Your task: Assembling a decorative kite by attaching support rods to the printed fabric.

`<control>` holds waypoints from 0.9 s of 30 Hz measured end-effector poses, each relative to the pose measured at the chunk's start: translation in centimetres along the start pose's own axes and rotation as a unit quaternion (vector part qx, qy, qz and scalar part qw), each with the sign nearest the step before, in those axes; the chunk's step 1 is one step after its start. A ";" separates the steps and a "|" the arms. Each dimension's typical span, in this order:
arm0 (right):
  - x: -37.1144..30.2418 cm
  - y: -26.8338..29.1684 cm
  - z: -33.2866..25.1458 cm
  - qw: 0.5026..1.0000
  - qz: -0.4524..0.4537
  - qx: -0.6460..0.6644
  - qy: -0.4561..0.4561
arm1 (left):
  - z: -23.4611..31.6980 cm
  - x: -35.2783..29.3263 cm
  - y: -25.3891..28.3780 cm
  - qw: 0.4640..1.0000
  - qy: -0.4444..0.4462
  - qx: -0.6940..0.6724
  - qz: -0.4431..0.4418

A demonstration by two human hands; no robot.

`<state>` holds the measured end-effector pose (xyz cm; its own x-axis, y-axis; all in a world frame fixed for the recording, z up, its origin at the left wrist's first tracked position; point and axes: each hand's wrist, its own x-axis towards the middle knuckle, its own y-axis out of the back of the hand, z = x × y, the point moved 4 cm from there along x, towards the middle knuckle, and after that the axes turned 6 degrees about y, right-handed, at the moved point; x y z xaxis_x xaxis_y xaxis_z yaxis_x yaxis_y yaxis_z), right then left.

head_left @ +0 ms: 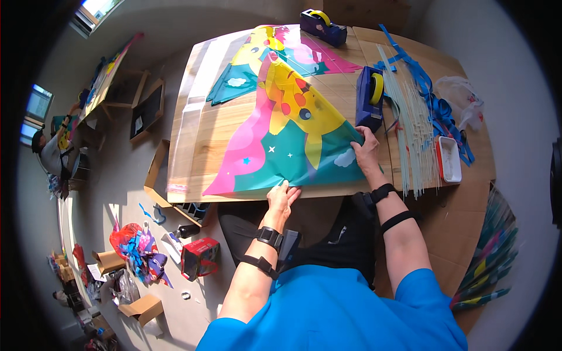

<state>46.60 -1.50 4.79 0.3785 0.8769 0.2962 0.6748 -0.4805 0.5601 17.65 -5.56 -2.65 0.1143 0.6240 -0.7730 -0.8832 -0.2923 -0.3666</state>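
Observation:
A triangular kite (298, 140) of thin printed fabric lies on the wooden table, its tip pointing away from me. It is teal and pink with a yellow cartoon animal. At the middle of its near edge, my left hand (283, 200) pinches the fabric between thumb and fingers. My right hand (367, 153) grips the right edge near the lower right corner. Farther back lies a similar printed kite (237, 73), partly covered by the first. Just beyond my right hand stands a dark blue tape dispenser (370, 96) with a yellow core.
Thin pale rods (414, 137) lie on the right, beside blue ribbon (439, 108), a clear plastic bag (459, 96) and a red-and-white tray (449, 159). Another tape dispenser (324, 28) stands at the back edge. Boxes and a red package (199, 257) sit on the floor; a person (54, 146) works far left.

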 end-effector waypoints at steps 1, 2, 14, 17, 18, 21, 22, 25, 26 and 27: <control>-0.1 0.1 -0.3 0.999 0.014 -0.034 0.025 | -0.1 0.2 -0.2 1.000 0.003 -0.016 -0.003; -0.3 0.2 -0.5 0.996 0.029 -0.068 0.051 | -0.1 0.2 -0.5 1.000 0.001 -0.024 0.007; -6.9 -6.5 -6.2 0.922 -0.218 -0.195 0.253 | 0.3 -0.6 -1.6 0.998 -0.007 0.016 0.067; -6.3 -7.5 -5.3 0.939 -0.156 -0.217 0.216 | -0.1 -1.3 -1.0 0.999 -0.004 0.003 0.049; -5.6 -7.1 -5.1 0.945 -0.139 -0.213 0.205 | -0.4 -1.4 -1.0 0.998 -0.017 -0.019 0.057; -2.5 -5.3 -3.8 0.974 0.012 -0.208 0.092 | -0.2 -1.4 -0.7 0.999 -0.012 -0.025 0.039; -1.6 -4.6 -3.0 0.975 0.045 -0.217 0.025 | 0.1 -1.4 -0.4 0.999 -0.006 -0.005 0.047; 1.4 -3.5 -0.2 0.964 -0.050 -0.174 -0.196 | 1.1 -1.9 0.3 0.997 0.002 0.047 0.055; 2.1 -3.4 -0.1 0.959 -0.078 -0.192 -0.193 | 1.6 -2.6 0.7 0.997 0.006 0.058 0.058; 3.0 -3.3 0.1 0.954 -0.104 -0.209 -0.188 | 1.9 -2.7 1.3 0.996 0.002 0.065 0.064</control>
<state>45.56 2.70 3.81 0.5168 0.8492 -0.1090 0.4784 -0.1809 0.8593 15.37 -6.30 -0.03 -0.0016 0.5849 -0.8111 -0.9421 -0.2730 -0.1950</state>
